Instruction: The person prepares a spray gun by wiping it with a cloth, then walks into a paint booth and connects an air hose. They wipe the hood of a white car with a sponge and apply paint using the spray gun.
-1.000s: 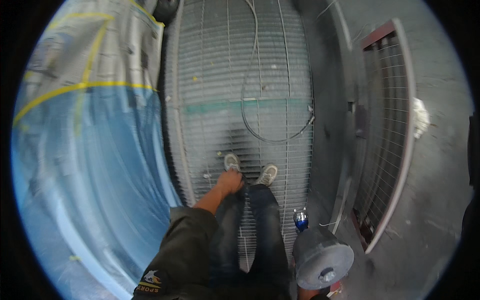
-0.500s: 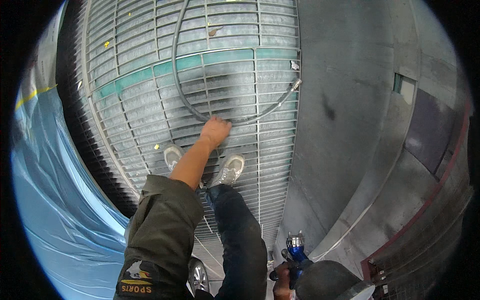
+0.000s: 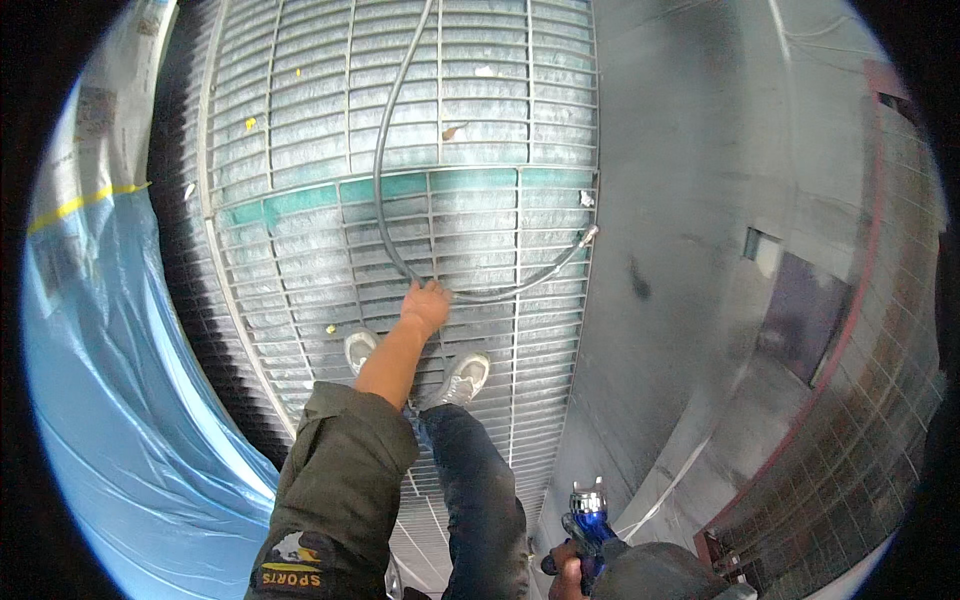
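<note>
Through the head view, the person's leaning over a metal floor grating (image 3: 300,135), left arm straight down. Their left hand (image 3: 428,305) is right at the grey hose (image 3: 380,190), at the bottom of its bend, fingers bent over it. The hand covers that spot from where I'm standing, so honestly can't tell if that grip is closed around the hose or just touching it. The hose lies on the grating, comes down from the far side, then curves right to a metal end fitting (image 3: 589,236) near the grating's right edge.

Right hand (image 3: 567,574) is low down, partly cut off, that grip wrapped snugly around the handle of a blue spray gun (image 3: 592,527), silver nozzle pointing away from the person, dark cup (image 3: 650,576) just beside it. Shoes (image 3: 466,378) on the grating, blue plastic sheeting (image 3: 120,380) off left.
</note>
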The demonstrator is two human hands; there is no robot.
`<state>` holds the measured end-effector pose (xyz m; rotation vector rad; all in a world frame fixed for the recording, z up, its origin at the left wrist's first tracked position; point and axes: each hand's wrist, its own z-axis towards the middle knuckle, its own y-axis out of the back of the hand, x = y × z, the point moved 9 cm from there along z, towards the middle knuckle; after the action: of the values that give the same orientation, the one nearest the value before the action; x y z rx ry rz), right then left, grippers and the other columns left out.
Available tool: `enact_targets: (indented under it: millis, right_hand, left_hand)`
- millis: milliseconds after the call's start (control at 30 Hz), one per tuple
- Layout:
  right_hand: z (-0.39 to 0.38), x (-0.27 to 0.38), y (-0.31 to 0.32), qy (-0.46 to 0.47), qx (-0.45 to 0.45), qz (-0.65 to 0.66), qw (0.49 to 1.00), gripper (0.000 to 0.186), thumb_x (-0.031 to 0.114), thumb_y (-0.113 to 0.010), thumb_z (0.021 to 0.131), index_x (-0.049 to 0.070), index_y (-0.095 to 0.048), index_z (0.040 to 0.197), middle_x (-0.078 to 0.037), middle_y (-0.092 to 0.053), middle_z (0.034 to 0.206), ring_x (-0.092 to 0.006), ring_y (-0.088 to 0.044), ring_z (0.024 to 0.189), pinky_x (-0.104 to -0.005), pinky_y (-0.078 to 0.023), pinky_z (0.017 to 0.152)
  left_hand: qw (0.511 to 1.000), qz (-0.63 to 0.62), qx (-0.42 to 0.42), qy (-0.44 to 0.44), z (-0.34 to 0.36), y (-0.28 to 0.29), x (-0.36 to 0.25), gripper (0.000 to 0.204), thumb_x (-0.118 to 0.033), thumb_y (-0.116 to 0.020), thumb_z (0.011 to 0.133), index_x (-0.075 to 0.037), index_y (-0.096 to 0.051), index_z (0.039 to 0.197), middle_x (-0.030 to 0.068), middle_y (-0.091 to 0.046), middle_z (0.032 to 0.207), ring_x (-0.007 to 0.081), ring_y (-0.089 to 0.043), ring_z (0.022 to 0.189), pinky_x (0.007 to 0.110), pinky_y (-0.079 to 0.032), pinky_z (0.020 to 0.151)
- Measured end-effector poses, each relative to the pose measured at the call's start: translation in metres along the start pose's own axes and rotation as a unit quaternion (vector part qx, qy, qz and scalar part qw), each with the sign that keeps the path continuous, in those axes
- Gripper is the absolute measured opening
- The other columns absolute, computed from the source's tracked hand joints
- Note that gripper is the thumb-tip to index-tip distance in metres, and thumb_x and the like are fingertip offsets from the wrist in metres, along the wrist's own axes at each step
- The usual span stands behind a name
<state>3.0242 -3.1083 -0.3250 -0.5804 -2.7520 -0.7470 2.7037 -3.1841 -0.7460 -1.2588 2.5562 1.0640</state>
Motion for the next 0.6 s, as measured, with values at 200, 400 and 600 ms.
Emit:
enact_targets:
  millis: [200,400,600]
  right_hand:
    - [0.001,-0.003,0.001,-0.008,-0.008,-0.012,1.0,0.006,0.006,-0.059,0.094,0.003,-0.056,0.098,-0.007,-0.052,0.081,-0.0196,-0.046,0.07,-0.035,-0.036,0.064]
    - [-0.028,0.033,-0.008,0.032,0.008,-0.006,0.999,0.004,0.006,-0.059,0.094,0.004,-0.055,0.096,-0.007,-0.051,0.078,-0.0184,-0.045,0.067,-0.0344,-0.035,0.061]
    - [-0.09,0.108,-0.007,0.127,0.033,0.004,0.991,0.004,0.006,-0.058,0.095,0.004,-0.055,0.094,-0.006,-0.05,0.075,-0.0173,-0.044,0.064,-0.0339,-0.034,0.058]
  left_hand:
    - [1.0,0.023,-0.007,-0.007,0.006,0.002,0.003,0.029,-0.013,-0.055,0.089,-0.009,-0.065,0.116,0.0099,-0.062,0.128,0.0266,-0.054,0.124,0.046,-0.044,0.101]
    - [0.976,-0.134,-0.086,-0.147,-0.051,0.091,-0.04,0.022,-0.028,-0.063,0.086,-0.007,-0.069,0.09,0.0159,-0.07,0.096,0.0349,-0.068,0.09,0.045,-0.055,0.08]
    - [0.915,-0.267,-0.297,-0.053,-0.209,0.331,-0.041,0.041,-0.046,-0.062,0.088,-0.007,-0.066,0.075,0.0156,-0.063,0.064,0.0363,-0.065,0.063,0.049,-0.049,0.059]
